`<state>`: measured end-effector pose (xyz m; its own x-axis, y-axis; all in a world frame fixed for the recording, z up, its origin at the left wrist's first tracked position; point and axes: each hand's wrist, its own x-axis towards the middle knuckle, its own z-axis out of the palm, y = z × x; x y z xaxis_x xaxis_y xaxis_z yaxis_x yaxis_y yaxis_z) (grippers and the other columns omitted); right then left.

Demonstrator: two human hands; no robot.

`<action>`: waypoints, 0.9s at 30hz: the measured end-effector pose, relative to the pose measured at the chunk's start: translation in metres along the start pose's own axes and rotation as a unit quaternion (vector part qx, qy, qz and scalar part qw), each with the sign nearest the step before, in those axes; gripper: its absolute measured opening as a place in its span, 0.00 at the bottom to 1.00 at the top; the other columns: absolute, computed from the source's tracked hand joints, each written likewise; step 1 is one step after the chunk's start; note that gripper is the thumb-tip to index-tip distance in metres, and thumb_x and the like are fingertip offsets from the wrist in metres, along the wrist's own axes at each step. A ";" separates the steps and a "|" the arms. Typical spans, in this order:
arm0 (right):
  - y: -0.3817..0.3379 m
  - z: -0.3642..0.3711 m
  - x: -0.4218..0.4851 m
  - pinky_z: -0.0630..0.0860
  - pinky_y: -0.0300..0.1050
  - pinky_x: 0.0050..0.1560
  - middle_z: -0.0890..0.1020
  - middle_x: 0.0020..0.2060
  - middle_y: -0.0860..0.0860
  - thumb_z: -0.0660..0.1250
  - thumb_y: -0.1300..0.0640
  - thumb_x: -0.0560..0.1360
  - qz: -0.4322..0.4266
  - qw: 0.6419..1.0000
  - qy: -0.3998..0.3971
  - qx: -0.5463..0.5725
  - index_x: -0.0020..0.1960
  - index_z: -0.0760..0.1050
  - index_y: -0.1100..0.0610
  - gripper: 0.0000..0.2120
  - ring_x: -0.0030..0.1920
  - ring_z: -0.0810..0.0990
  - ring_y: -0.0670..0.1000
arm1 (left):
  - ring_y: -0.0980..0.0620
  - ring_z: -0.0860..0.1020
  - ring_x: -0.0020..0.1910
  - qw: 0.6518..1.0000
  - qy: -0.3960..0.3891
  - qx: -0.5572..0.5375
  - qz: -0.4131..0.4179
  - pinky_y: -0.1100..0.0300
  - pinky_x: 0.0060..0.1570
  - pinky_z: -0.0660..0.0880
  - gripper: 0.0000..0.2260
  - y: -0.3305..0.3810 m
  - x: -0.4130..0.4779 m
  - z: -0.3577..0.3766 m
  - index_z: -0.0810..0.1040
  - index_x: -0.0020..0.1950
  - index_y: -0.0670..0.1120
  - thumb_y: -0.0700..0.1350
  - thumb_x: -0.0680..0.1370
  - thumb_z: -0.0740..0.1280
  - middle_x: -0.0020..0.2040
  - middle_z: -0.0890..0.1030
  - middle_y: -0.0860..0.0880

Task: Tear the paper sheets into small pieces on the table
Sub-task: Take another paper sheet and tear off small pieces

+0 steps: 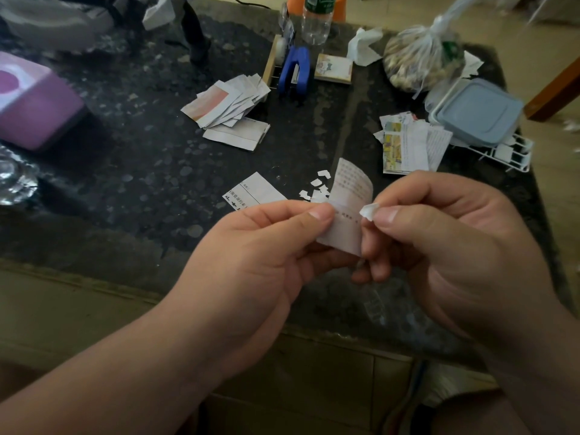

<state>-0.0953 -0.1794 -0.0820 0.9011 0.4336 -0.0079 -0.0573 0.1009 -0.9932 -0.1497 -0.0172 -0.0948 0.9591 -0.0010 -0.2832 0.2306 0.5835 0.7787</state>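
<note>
My left hand [270, 246] pinches a printed paper strip [348, 196] by its left edge, above the dark stone table [141, 183]. My right hand [439, 237] pinches a small torn scrap [369, 211] at the strip's right edge, between thumb and forefinger. Several tiny white scraps [317, 186] lie on the table just behind the strip. A printed sheet piece [254, 191] lies flat to the left of them. A pile of torn sheets [229, 102] sits further back, and another stack of printed pieces [408, 146] lies at the right.
A blue stapler [295, 70], a clear bottle [317, 23] and a small notepad [333, 69] stand at the back. A tied plastic bag [420, 58], a blue-lidded container [477, 111] on a white rack [514, 155] fill the right. A purple box [34, 102] sits left.
</note>
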 end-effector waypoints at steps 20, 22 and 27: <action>0.002 0.001 -0.005 0.81 0.49 0.32 0.83 0.35 0.59 0.71 0.58 0.72 -0.063 0.997 0.001 -0.039 0.43 0.83 0.56 0.03 0.33 0.83 0.57 | 0.48 0.85 0.34 1.000 0.025 0.000 0.013 0.61 0.36 0.82 0.10 0.007 -0.009 0.010 0.85 0.43 0.34 0.39 0.69 0.70 0.37 0.85 0.38; 0.001 0.003 -0.006 0.81 0.49 0.32 0.83 0.36 0.59 0.71 0.59 0.72 -0.074 0.996 0.002 -0.043 0.43 0.82 0.58 0.03 0.33 0.83 0.58 | 0.48 0.85 0.35 1.000 0.019 -0.008 0.012 0.60 0.37 0.82 0.10 0.007 -0.010 0.010 0.85 0.45 0.32 0.38 0.69 0.70 0.38 0.85 0.37; 0.001 0.006 -0.009 0.80 0.46 0.35 0.83 0.37 0.53 0.72 0.64 0.74 -0.190 0.959 0.042 -0.207 0.45 0.80 0.58 0.03 0.37 0.83 0.54 | 0.49 0.85 0.35 0.999 0.023 -0.037 -0.012 0.61 0.36 0.82 0.10 0.008 -0.009 0.012 0.84 0.44 0.31 0.37 0.68 0.70 0.40 0.85 0.36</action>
<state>-0.1065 -0.1781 -0.0824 0.8556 0.3609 0.3710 0.4414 -0.1344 -0.8872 -0.1546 -0.0222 -0.0788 0.9446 0.0210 -0.3276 0.2385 0.6419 0.7288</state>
